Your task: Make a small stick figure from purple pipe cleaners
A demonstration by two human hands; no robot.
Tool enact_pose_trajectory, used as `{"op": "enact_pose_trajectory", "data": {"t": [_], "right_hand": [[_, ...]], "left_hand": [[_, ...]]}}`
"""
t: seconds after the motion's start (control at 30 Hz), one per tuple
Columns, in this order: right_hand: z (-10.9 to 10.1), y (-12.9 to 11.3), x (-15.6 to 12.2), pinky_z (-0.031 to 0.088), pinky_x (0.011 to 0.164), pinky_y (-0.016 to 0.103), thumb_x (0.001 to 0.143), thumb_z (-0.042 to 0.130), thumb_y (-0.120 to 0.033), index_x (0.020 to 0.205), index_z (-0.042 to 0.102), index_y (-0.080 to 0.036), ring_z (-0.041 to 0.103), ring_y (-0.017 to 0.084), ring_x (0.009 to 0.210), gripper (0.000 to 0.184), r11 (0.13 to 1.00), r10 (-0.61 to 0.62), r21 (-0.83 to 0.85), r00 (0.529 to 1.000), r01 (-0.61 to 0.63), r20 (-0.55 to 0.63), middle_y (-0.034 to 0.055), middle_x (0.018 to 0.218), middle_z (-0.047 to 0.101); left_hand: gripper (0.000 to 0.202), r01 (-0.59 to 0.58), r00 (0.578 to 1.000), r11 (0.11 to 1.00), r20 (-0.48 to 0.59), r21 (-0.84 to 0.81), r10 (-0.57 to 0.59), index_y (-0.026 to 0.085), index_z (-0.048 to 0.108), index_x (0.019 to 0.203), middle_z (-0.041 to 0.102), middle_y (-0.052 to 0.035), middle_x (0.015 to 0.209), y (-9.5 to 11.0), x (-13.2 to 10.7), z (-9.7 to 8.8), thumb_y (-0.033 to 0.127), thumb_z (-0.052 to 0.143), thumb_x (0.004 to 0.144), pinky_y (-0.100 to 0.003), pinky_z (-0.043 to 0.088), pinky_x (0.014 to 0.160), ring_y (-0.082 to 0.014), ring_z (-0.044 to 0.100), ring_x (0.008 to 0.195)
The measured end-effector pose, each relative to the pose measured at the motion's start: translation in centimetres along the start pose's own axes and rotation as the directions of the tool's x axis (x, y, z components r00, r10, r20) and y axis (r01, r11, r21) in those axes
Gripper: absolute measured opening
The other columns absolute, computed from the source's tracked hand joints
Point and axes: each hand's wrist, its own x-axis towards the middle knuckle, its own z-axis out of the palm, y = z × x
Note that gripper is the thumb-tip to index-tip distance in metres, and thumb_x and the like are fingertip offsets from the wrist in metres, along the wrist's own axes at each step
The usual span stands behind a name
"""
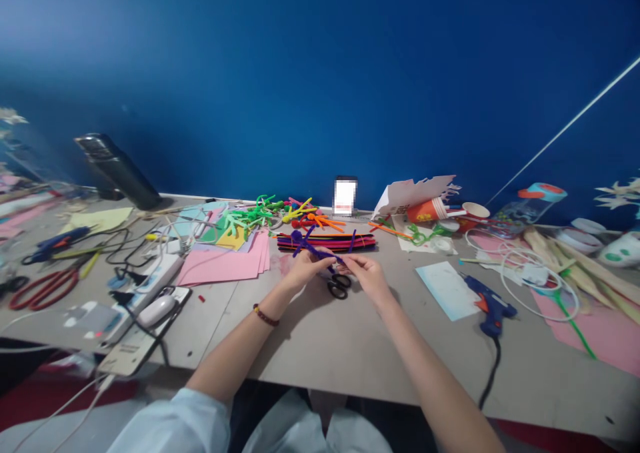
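A purple pipe-cleaner shape [301,241] with several short arms at its far end is held between my two hands over the desk. My left hand [309,269] pinches its stem. Just to the right, the fingertips of my right hand [365,274] are closed on the near end of the same stem. Beneath my hands lie black-handled scissors [339,287], their blades partly hidden. Right behind is a bundle of pipe cleaners [364,242] in dark, red and purple colours. Finished-looking green pipe-cleaner pieces [260,209], plus yellow and orange ones [320,221], lie farther back.
Pink paper sheets [220,265], a power strip [153,286] and a phone with a mouse [157,309] on it occupy the left. On the right are a blue glue gun [493,306], a light-blue card [447,289] and paper cups [427,211]. A lit phone [345,196] leans against the wall.
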Motion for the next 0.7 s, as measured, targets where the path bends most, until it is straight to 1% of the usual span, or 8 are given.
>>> {"op": "enact_pose_trajectory", "data": {"t": [0.13,0.23,0.3,0.4,0.47,0.57,0.7], "right_hand": [[-0.2,0.1,0.2,0.054,0.067,0.03,0.061,0.074,-0.039,0.082,0.069,-0.017,0.064,0.014,0.063,0.03,0.994,0.08,0.076,0.997,-0.081,0.021,0.0027,0.07,0.069],[-0.3,0.2,0.3,0.054,0.062,0.027,0.058,0.076,-0.038,0.078,0.069,-0.017,0.064,0.014,0.06,0.031,0.99,0.119,0.074,0.993,-0.12,0.008,0.002,0.067,0.069],[-0.3,0.3,0.4,0.053,0.059,0.026,0.058,0.076,-0.038,0.076,0.069,-0.016,0.063,0.013,0.059,0.029,0.99,0.134,0.052,0.991,-0.134,0.008,0.0018,0.066,0.068],[-0.5,0.4,0.4,0.053,0.055,0.023,0.06,0.075,-0.037,0.072,0.069,-0.016,0.063,0.012,0.057,0.025,0.988,0.15,0.033,0.987,-0.152,0.049,0.0027,0.065,0.068],[-0.7,0.3,0.4,0.053,0.054,0.021,0.062,0.075,-0.037,0.07,0.069,-0.015,0.063,0.012,0.056,0.024,0.982,0.181,0.037,0.979,-0.185,0.094,0.0038,0.065,0.068],[-1.1,0.2,0.3,0.053,0.053,0.019,0.064,0.074,-0.034,0.069,0.069,-0.013,0.063,0.011,0.056,0.022,0.956,0.27,0.072,0.947,-0.285,0.173,0.0058,0.065,0.069],[-1.8,0.1,0.2,0.052,0.051,0.016,0.067,0.073,-0.027,0.07,0.068,-0.012,0.062,0.009,0.051,0.016,0.888,0.396,0.129,0.878,-0.44,0.268,0.0057,0.064,0.068]], "left_hand": [[0.029,0.003,1.0,1.0,-0.016,-0.009,-0.003,0.011,0.066,0.079,0.065,-0.0042,0.071,-0.1,0.1,-0.1,0.034,0.074,0.062,-0.025,0.046,0.065,-0.0129,0.058,0.064],[0.027,-0.007,0.999,1.0,-0.033,0.008,0.007,0.012,0.066,0.076,0.066,-0.0046,0.072,0.0,0.1,-0.1,0.033,0.074,0.062,-0.025,0.046,0.065,-0.0133,0.059,0.066],[0.026,-0.001,0.999,0.999,-0.033,0.035,0.003,0.012,0.066,0.075,0.066,-0.0047,0.071,0.1,0.0,-0.1,0.033,0.073,0.063,-0.024,0.047,0.064,-0.0132,0.059,0.065],[0.026,0.018,1.0,0.997,-0.008,0.075,-0.018,0.011,0.065,0.074,0.065,-0.0045,0.066,0.2,0.0,-0.2,0.035,0.072,0.065,-0.024,0.047,0.061,-0.0129,0.058,0.061],[0.027,0.016,1.0,0.996,0.016,0.093,-0.018,0.011,0.065,0.074,0.065,-0.0042,0.064,0.3,0.0,-0.3,0.036,0.071,0.065,-0.024,0.047,0.061,-0.013,0.058,0.06],[0.028,0.003,0.997,0.993,0.074,0.116,-0.011,0.012,0.064,0.074,0.064,-0.0041,0.064,0.4,-0.1,-0.5,0.037,0.071,0.066,-0.025,0.047,0.061,-0.0132,0.058,0.06],[0.028,-0.022,0.985,0.992,0.171,0.126,0.0,0.011,0.063,0.074,0.063,-0.0039,0.064,0.4,-0.1,-0.5,0.037,0.071,0.067,-0.026,0.046,0.062,-0.0127,0.057,0.06]]}}
